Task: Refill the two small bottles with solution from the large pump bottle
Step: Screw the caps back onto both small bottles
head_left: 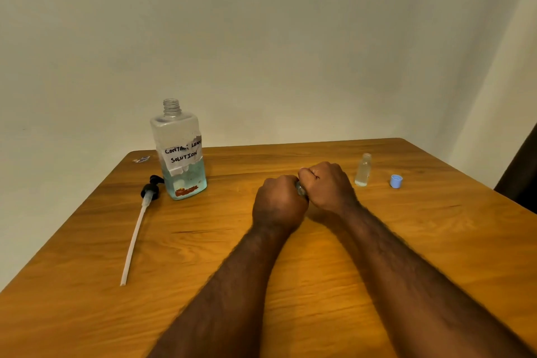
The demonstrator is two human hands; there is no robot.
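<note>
- Two bare forearms reach in from the near edge of the table (87,299) and meet at its middle; both are cut off by the bottom of the view.
- Left hand (277,203) is clenched around a small bottle (300,189), of which only a sliver of clear plastic shows between the fists.
- Right hand (328,186) touches the left, its fingers curled tight over the bottle's other end; whether a cap sits under them cannot be told.
- Large bottle (181,154) stands upright towards the far left corner, neck open, pale blue liquid filling roughly its lower third, with a torn white label reading "CONTACT LENS SOLUTION".
- Black pump (151,187) lies on the surface just left of the large bottle, its long white tube pointing towards the near left edge.
- Second small bottle (363,170) stands uncapped towards the far right, clear, its fill level hard to judge.
- Blue cap (396,181) lies near it, closer to the right edge.
- Small scrap (141,159) at the far left corner is too blurred to identify.
</note>
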